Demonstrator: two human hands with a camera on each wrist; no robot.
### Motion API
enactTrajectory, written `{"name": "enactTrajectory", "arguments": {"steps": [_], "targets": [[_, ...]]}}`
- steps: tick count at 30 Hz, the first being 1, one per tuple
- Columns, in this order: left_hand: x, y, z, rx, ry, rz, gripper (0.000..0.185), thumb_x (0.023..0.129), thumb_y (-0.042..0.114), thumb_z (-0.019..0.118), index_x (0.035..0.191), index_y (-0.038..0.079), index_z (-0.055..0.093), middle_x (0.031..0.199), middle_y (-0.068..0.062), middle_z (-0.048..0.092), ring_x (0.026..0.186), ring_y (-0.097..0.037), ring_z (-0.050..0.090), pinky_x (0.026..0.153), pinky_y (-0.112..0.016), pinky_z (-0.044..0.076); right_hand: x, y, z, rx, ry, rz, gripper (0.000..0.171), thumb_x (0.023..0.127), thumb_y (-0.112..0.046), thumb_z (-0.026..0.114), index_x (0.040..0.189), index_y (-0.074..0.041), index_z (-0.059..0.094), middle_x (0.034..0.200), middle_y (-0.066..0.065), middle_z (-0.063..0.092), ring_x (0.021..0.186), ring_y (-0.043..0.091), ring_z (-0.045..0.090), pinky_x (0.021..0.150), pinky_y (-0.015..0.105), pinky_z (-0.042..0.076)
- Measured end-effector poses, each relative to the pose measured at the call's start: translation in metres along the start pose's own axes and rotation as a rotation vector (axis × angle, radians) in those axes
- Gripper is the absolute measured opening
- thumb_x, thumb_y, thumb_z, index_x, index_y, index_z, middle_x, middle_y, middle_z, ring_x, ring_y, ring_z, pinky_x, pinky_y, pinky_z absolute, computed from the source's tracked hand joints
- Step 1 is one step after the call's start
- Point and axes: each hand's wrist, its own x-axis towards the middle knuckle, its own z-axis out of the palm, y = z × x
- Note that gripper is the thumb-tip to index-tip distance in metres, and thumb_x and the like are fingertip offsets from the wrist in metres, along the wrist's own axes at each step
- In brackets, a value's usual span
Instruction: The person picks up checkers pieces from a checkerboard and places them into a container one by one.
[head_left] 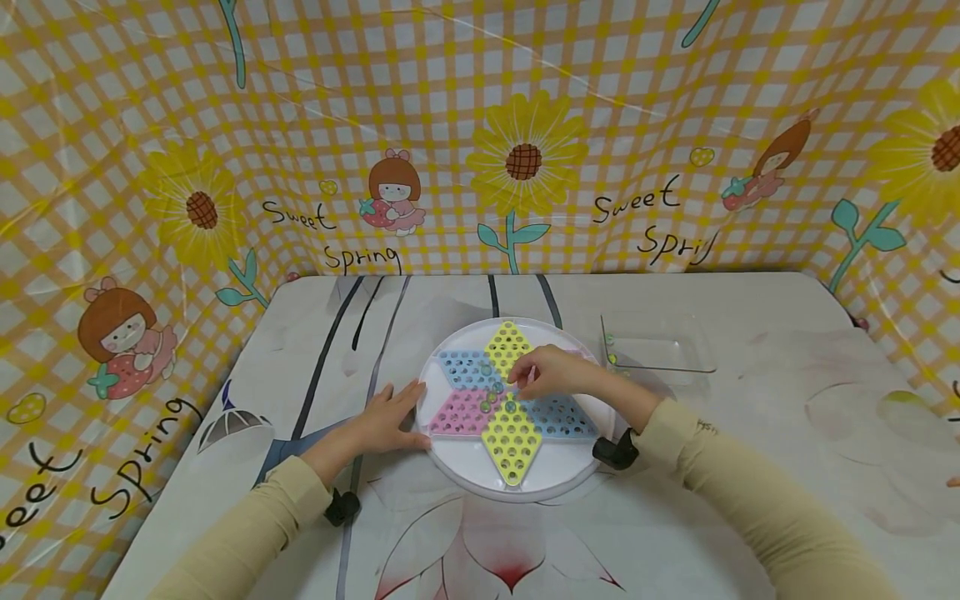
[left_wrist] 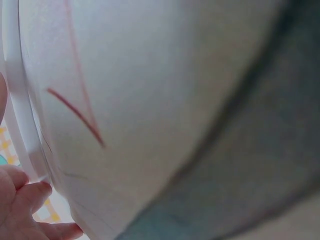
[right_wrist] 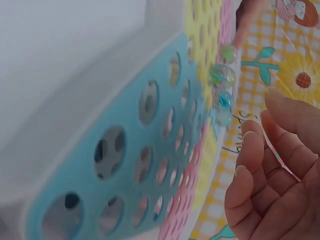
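On the bench (head_left: 712,517), a round Chinese checkers board (head_left: 512,475) is set, with a few glass marbles (head_left: 486,406) seated near its centre. Its left rim is touched by the flat, straight-fingered left hand (head_left: 390,417). Above the marbles, the right hand (head_left: 551,375) is held with fingers loosely curled; whether anything is pinched cannot be told. A clear tray (head_left: 660,354) lies just beside the board.

Board (head_left: 512,433) star — yellow, blue, pink.
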Motion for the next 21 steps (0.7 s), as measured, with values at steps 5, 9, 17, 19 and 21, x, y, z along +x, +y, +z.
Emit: {"name": "enactTrajectory", "arguments": {"steps": [5, 9, 17, 19, 21], "targets": [[0.001, 0.000, 0.001, 0.001, 0.000, 0.005, 0.092, 0.079, 0.044, 0.067, 0.146, 0.005, 0.017, 0.152, -0.014, 0.014, 0.132, -0.055, 0.006, 0.105, -0.063, 0.011, 0.002, -0.009, 0.007, -0.009, -0.034, 0.002, 0.018, 0.077, -0.006, 0.068, 0.095, -0.001, 0.067, 0.072, -0.002, 0.054, 0.066, 0.010, 0.046, 0.059, 0.020, 0.039], [0.002, -0.002, 0.002, 0.005, 0.002, 0.008, 0.092, 0.079, 0.045, 0.066, 0.146, 0.005, 0.017, 0.152, -0.014, 0.014, 0.132, -0.054, 0.006, 0.106, -0.062, 0.010, 0.003, -0.012, 0.011, -0.008, -0.063, 0.006, 0.018, 0.077, -0.005, 0.068, 0.095, -0.002, 0.068, 0.071, -0.001, 0.054, 0.065, 0.010, 0.045, 0.059, 0.020, 0.039], [0.001, -0.002, 0.002, 0.004, 0.004, 0.005, 0.092, 0.079, 0.044, 0.067, 0.146, 0.005, 0.017, 0.152, -0.014, 0.014, 0.132, -0.054, 0.005, 0.107, -0.060, 0.008, 0.011, -0.005, 0.019, -0.048, -0.106, 0.016, 0.013, 0.079, -0.005, 0.068, 0.092, -0.005, 0.069, 0.070, -0.002, 0.054, 0.065, 0.009, 0.044, 0.059, 0.018, 0.037], [0.001, -0.001, 0.002, 0.004, 0.004, 0.003, 0.092, 0.079, 0.044, 0.067, 0.146, 0.004, 0.017, 0.152, -0.014, 0.014, 0.132, -0.054, 0.005, 0.107, -0.060, 0.008, 0.011, -0.006, 0.020, -0.059, -0.111, 0.021, 0.012, 0.079, -0.005, 0.068, 0.091, -0.005, 0.069, 0.070, -0.003, 0.054, 0.065, 0.009, 0.044, 0.060, 0.018, 0.037], [0.001, -0.001, 0.001, 0.003, 0.002, 0.002, 0.092, 0.079, 0.043, 0.067, 0.146, 0.004, 0.017, 0.152, -0.015, 0.014, 0.132, -0.054, 0.005, 0.107, -0.060, 0.008, 0.011, -0.007, 0.021, -0.069, -0.113, 0.019, 0.013, 0.078, -0.004, 0.068, 0.091, -0.005, 0.069, 0.070, -0.003, 0.054, 0.065, 0.009, 0.044, 0.059, 0.018, 0.038]]}}
